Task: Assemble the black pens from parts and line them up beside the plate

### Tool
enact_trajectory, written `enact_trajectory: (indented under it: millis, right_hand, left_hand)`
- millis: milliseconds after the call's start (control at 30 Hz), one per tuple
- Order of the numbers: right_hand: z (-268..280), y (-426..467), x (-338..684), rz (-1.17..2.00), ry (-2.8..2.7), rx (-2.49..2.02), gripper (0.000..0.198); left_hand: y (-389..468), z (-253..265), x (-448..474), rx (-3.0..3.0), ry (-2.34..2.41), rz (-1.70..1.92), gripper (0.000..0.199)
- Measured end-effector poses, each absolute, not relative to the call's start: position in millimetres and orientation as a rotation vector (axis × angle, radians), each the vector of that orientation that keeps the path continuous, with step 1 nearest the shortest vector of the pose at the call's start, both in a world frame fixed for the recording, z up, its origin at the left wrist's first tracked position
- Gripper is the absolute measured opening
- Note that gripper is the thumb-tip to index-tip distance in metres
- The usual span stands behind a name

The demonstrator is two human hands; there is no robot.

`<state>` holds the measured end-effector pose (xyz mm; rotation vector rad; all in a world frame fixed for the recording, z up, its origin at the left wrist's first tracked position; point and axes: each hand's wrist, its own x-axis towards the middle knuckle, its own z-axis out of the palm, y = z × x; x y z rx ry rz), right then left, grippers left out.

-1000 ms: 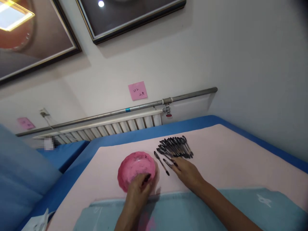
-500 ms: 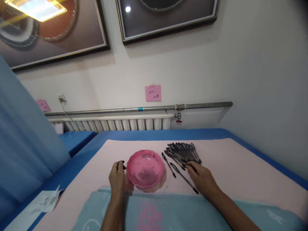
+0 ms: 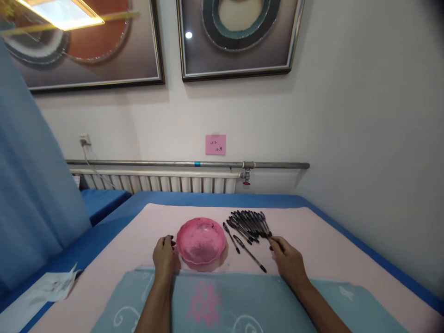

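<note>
A pink plate with a wavy rim (image 3: 201, 240) rests on the pink sheet, dark smudges across its inside. My left hand (image 3: 163, 254) is just left of its rim with the fingers curled closed; I see nothing between them, and cannot tell whether they touch the rim. Several black-capped pens (image 3: 248, 224) lie in a fanned row to the right of the plate. At the lower right end of that row my right hand (image 3: 288, 260) has finger and thumb pinched at the end of a pen. Between plate and row lie a loose pen (image 3: 231, 238) and another loose pen (image 3: 249, 253).
A blue-green patterned cloth (image 3: 270, 300) covers the near side of the blue bed (image 3: 222, 199). White paper (image 3: 52, 289) lies at the left, below a blue curtain (image 3: 31, 185). Behind the bed are a radiator (image 3: 173, 183) and a metal pipe (image 3: 156, 163).
The camera view has tilted and shifted, so everything sits slightly further left. My right hand has drawn slightly away to the right end of the pen row. My left hand stays beside the plate.
</note>
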<state>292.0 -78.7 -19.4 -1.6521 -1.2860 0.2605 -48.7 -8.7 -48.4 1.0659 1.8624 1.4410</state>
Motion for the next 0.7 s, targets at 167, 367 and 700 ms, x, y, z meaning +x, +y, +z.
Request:
enact_trajectory:
  millis: [167,367,700]
  right_hand:
    - [-23,-103,293,0.265,-1.259,-1.645,0.033]
    - [-20,-127,293,0.258,-1.214,-1.631,0.032]
    - [-17,-157,290,0.269,-1.157,-1.639,0.034]
  left_hand:
    - [-17,-50,-50,1.112,1.888,1.448,0.027]
    - [-39,-50,-49,1.232,1.914,1.499,0.026]
    - [-77,-51,-60,1.473,1.991,1.518,0.026]
